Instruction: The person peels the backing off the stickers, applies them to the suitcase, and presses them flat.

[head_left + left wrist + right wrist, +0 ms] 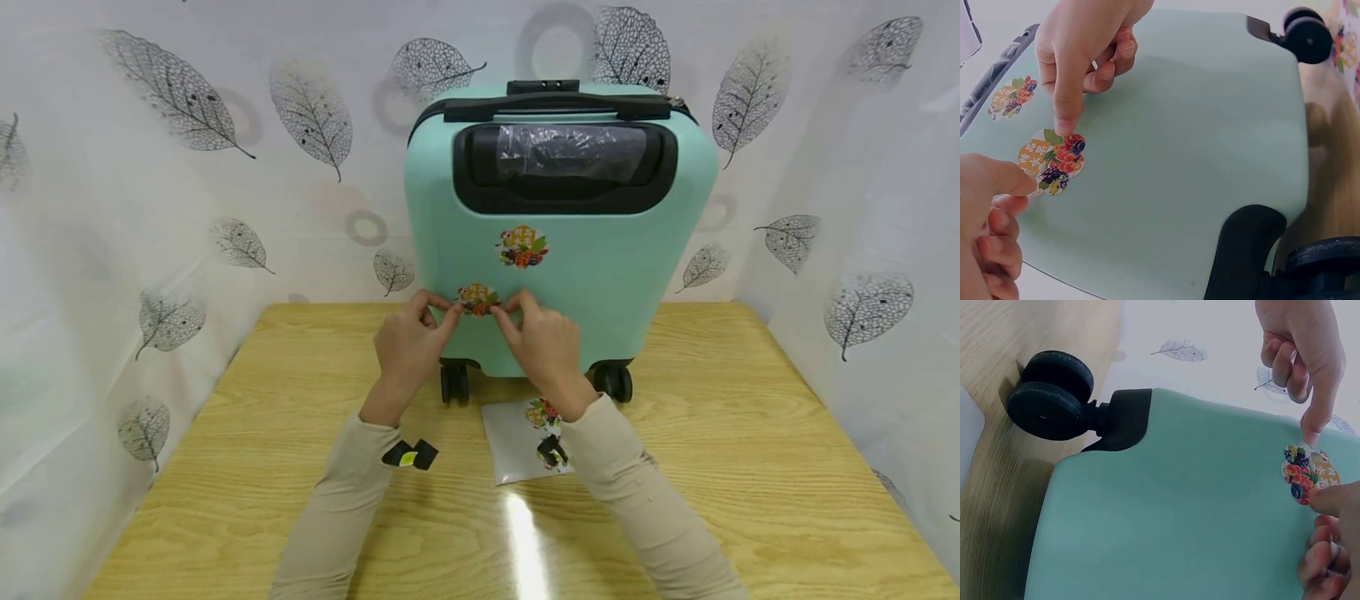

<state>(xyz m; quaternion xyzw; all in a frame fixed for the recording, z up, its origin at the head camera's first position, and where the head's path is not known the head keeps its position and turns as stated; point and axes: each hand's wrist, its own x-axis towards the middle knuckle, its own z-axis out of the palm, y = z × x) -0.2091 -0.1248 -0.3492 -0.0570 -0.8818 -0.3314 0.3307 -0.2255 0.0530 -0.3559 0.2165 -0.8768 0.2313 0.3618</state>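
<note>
A mint-green suitcase [592, 283] stands upright, its flat side facing me. Low on it, a round fruit sticker [477, 298] with orange lettering lies between both hands. My left hand [408, 342] pinches the sticker's left edge between thumb and forefinger. At the opposite edge, my right hand [546, 340] pinches it the same way. From the left wrist view, the thumbs lie at two edges of the sticker [1054, 161], and the other fingers are curled in. A second fruit sticker [522, 247] is stuck flat higher up, below the handle recess.
On the wooden table [262, 442], a white sticker sheet [513, 442] lies in front of the suitcase, partly under my right forearm. Black wheels [613, 382] support the case. A leaf-printed curtain [315, 225] hangs behind and at both sides.
</note>
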